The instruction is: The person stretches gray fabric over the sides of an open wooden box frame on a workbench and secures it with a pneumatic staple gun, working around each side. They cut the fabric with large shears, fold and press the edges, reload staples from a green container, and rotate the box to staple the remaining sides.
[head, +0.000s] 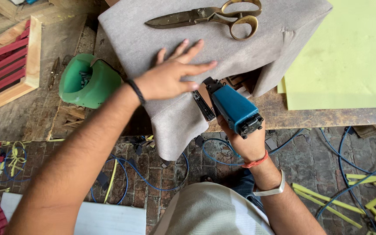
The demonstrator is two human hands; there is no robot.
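Right hand (249, 141) grips the blue pneumatic staple gun (233, 109) at the counter's (327, 115) near edge, nose against the grey fabric-covered cushion (153, 39). Left hand (172, 76) lies open and flat, smoothing fabric. Near flap hangs loose — stapling appears unfinished. Scissors (216, 16) rest idle on the far top.

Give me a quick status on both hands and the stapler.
Left hand flat on grey fabric. Right hand grips blue staple gun at fabric edge. Scissors lie on top, clear.

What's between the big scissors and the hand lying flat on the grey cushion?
Only bare grey fabric lies between the scissors and the left hand; the head view shows nothing else on that stretch.
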